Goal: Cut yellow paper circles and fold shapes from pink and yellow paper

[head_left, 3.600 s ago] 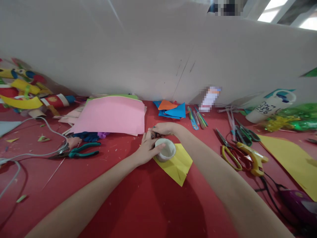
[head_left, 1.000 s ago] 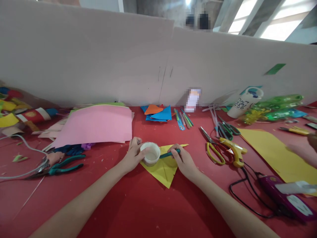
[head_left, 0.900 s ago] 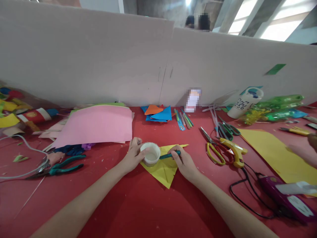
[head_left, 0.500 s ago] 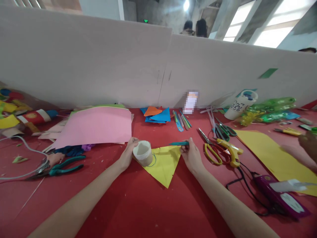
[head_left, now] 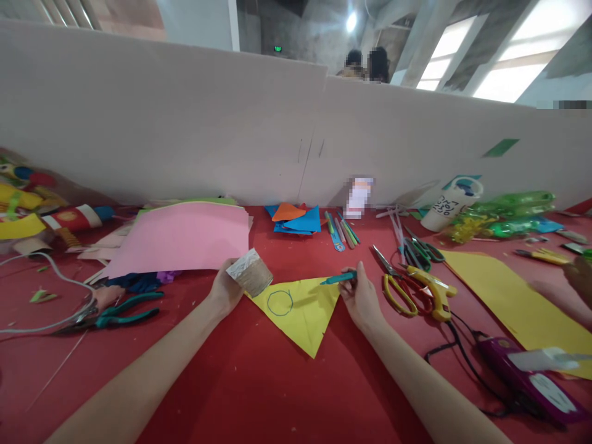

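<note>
My left hand (head_left: 225,288) grips a small round cup (head_left: 250,272), lifted and tipped on its side just above the table. A yellow paper triangle (head_left: 303,313) lies in front of me with a blue circle (head_left: 280,303) drawn on it. To the right of the triangle's top edge, my right hand (head_left: 363,296) is closed on a teal pen (head_left: 339,279), whose tip points left.
A pink sheet (head_left: 182,237) on stacked paper lies back left. Green pliers (head_left: 123,310) and a grey cable (head_left: 46,277) are left. Scissors (head_left: 400,280), a yellow glue gun (head_left: 432,290), a purple tool (head_left: 527,379) and yellow paper (head_left: 513,296) sit right. Another person's hand (head_left: 580,277) shows far right.
My left hand lifted the cup off the yellow triangle and tipped it leftward, uncovering a blue traced circle. My right hand drew the pen back to the right.
</note>
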`<action>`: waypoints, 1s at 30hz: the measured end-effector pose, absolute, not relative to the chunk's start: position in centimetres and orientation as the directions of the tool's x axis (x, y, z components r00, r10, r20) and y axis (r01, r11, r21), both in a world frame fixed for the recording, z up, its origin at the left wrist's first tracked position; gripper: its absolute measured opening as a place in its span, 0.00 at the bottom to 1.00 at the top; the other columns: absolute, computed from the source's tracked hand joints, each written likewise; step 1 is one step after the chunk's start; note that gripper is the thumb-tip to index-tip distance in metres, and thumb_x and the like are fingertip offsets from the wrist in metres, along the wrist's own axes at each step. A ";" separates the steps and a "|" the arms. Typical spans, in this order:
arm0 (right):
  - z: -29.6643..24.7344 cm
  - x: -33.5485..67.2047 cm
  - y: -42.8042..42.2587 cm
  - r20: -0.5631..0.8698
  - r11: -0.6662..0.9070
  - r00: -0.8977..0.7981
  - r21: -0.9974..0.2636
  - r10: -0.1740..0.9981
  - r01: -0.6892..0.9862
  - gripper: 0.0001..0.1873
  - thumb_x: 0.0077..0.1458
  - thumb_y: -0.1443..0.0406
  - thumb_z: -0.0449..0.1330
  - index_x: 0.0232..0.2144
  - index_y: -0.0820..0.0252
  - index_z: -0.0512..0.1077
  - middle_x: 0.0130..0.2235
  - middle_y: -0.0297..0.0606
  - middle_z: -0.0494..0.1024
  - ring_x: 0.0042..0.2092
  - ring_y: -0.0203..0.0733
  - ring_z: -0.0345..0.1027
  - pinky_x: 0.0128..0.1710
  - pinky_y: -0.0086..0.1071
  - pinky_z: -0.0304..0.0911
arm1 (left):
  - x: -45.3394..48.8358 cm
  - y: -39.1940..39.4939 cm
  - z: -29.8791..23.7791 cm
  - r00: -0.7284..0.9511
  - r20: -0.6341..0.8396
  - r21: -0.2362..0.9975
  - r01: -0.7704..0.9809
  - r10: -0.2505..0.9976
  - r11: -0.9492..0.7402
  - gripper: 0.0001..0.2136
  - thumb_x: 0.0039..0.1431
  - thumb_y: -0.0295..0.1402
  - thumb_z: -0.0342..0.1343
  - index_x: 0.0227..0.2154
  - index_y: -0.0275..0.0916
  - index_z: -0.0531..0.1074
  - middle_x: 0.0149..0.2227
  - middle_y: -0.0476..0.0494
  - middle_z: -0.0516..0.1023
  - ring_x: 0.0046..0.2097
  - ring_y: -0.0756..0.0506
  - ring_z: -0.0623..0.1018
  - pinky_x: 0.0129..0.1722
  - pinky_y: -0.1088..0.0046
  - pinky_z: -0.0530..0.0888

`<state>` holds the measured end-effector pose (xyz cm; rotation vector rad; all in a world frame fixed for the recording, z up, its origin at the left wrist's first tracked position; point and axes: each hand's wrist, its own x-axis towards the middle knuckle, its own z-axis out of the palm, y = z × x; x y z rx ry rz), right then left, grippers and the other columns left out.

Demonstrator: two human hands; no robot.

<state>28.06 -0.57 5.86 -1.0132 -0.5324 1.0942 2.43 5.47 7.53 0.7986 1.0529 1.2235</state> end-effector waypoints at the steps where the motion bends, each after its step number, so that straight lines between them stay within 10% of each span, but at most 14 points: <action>1: 5.9 28.1 -0.6 -0.108 0.102 0.401 -0.877 0.910 -0.468 0.21 0.48 0.49 0.57 0.22 0.62 0.70 0.14 0.24 0.55 0.17 0.29 0.48 0.15 0.24 0.49 | 2.5 5.4 7.6 0.003 -0.203 0.919 -0.346 0.979 0.191 0.06 0.48 0.34 0.46 0.21 0.40 0.64 0.21 0.50 0.70 0.26 0.47 0.73 0.30 0.67 0.71; 12: 6.4 27.7 -0.8 -0.033 0.201 0.542 -0.909 0.840 -0.366 0.19 0.44 0.52 0.62 0.16 0.60 0.63 0.14 0.23 0.55 0.16 0.28 0.47 0.15 0.24 0.46 | 6.3 4.9 9.8 0.072 -0.067 0.992 -0.106 0.995 0.074 0.11 0.51 0.38 0.46 0.28 0.38 0.70 0.32 0.47 0.75 0.39 0.43 0.71 0.41 0.67 0.66; 17: 7.2 28.4 -2.9 0.320 0.329 0.593 -0.939 0.739 0.097 0.20 0.56 0.56 0.52 0.16 0.58 0.61 0.16 0.28 0.61 0.17 0.31 0.50 0.15 0.26 0.48 | 11.0 5.0 10.4 0.203 0.013 0.993 0.111 0.979 -0.036 0.13 0.56 0.37 0.41 0.28 0.38 0.69 0.33 0.46 0.72 0.40 0.43 0.69 0.41 0.67 0.65; 21: 8.9 28.7 -4.9 0.764 0.619 -0.003 -0.521 0.645 0.588 0.13 0.56 0.66 0.52 0.20 0.57 0.66 0.18 0.34 0.70 0.20 0.36 0.61 0.22 0.31 0.57 | 13.1 5.0 10.0 0.293 0.068 0.959 0.244 0.954 -0.143 0.13 0.57 0.33 0.39 0.23 0.38 0.66 0.29 0.46 0.68 0.37 0.44 0.68 0.39 0.67 0.65; 24: 9.7 27.9 -5.6 0.760 0.808 -0.486 -0.086 0.432 0.583 0.02 0.51 0.68 0.58 0.28 0.56 0.69 0.19 0.32 0.72 0.20 0.35 0.62 0.20 0.30 0.55 | 13.4 4.8 9.3 0.359 0.108 0.917 0.325 0.927 -0.233 0.13 0.58 0.32 0.38 0.23 0.39 0.66 0.29 0.47 0.66 0.37 0.44 0.67 0.42 0.66 0.64; 30: 9.3 26.2 -5.1 0.651 0.772 -0.621 0.084 0.436 0.630 0.03 0.54 0.67 0.56 0.29 0.59 0.70 0.17 0.30 0.71 0.19 0.34 0.62 0.16 0.30 0.50 | 12.4 4.7 8.9 0.470 0.152 0.837 0.406 0.870 -0.366 0.13 0.60 0.32 0.37 0.24 0.40 0.64 0.29 0.48 0.62 0.38 0.45 0.65 0.45 0.64 0.62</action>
